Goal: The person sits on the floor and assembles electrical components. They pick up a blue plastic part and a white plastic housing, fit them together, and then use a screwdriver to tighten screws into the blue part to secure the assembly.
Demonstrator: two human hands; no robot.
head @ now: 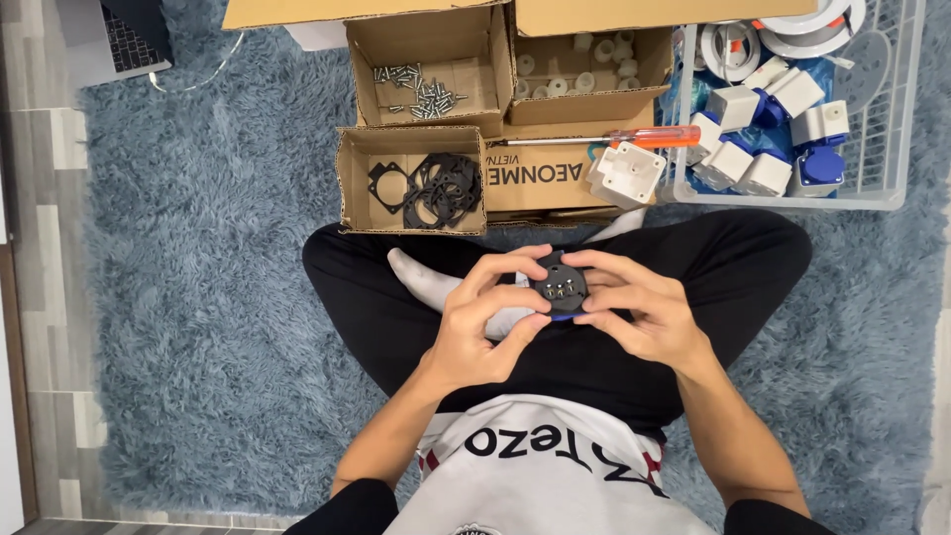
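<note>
— Two hands on one small part: the left hand and the right hand are both closed around a round black socket insert, fingertips pinching its rim from either side. It sits over the person's crossed legs, just this side of the flat cardboard box.

— Can you see its face?

— Yes, the dark face is turned up, with a few small metal contacts showing. A sliver of blue shows under it; I cannot tell whether that is a separate piece.

— How would you keep the grip good?

— My judgement: keep thumbs low on the rim so the contacts stay in view, hold the disc level, and turn it with the fingertips rather than the palms. Squeezing evenly from both sides should stop it from tipping.

— What lies round that cardboard box?

— Touching its left end, a small open box of black gaskets. Beyond it, a box of screws and, beside that, a box of white round caps. Along its far edge lies an orange-handled screwdriver. At its right end stands a white housing, and past that a clear crate with white and blue sockets.

— And underneath?

— A shaggy blue rug.
</note>
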